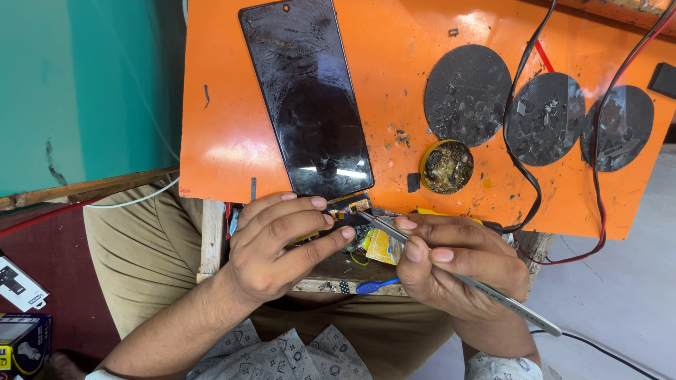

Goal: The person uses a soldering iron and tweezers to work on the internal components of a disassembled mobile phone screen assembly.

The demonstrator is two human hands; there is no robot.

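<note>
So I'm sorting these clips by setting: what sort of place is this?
Most likely a small phone repair bench. A phone with a dark, scuffed screen lies on an orange work mat, a yellow tin of flux or paste sits nearby, and the right hand works metal tweezers at a small part.

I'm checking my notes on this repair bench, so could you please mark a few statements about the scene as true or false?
1. The right hand holds metal tweezers. True.
2. The phone screen lies on a blue mat. False: it lies on an orange mat.
3. The left hand pinches a small dark part at the mat's near edge. True.
4. Five dark round pads sit on the mat. False: there are three dark round pads.
5. A small yellow round tin sits open near the screen's lower right corner. True.
6. The blue toothbrush lies on top of the screen. False: it lies below the hands, off the mat.
</note>
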